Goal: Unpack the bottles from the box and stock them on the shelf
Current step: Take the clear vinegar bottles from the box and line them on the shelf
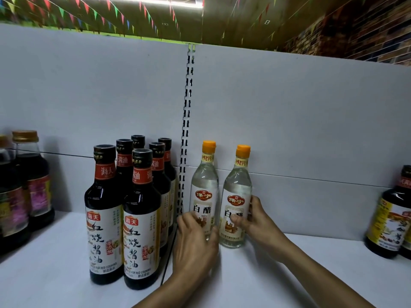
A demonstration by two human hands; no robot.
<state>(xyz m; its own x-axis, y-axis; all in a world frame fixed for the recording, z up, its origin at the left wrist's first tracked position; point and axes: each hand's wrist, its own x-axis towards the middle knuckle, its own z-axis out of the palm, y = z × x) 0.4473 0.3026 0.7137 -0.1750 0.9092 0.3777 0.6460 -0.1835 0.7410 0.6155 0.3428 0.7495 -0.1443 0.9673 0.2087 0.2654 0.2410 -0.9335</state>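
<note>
Both forearms reach up from the bottom centre of the frame. Left hand (195,243), a little blurred, wraps the base of the left bottle (203,194), fingers on its label and thumb on its right side. Right hand (255,221) grips the right bottle (236,192), thumb across the label front and fingers round the far side. These 2 clear bottles with orange caps stand upright just beside each other on the white shelf (300,267), at the centre of the frame, close against the back panel (289,118). A slotted upright (186,130) runs down the panel just left of them. Left of it, 6 dark soy bottles (142,218) stand in 2 rows. At the left edge are 2 gold-capped bottles (33,174), and at the right edge more dark bottles (387,218). Coloured pennants (106,10) hang across the top.
</note>
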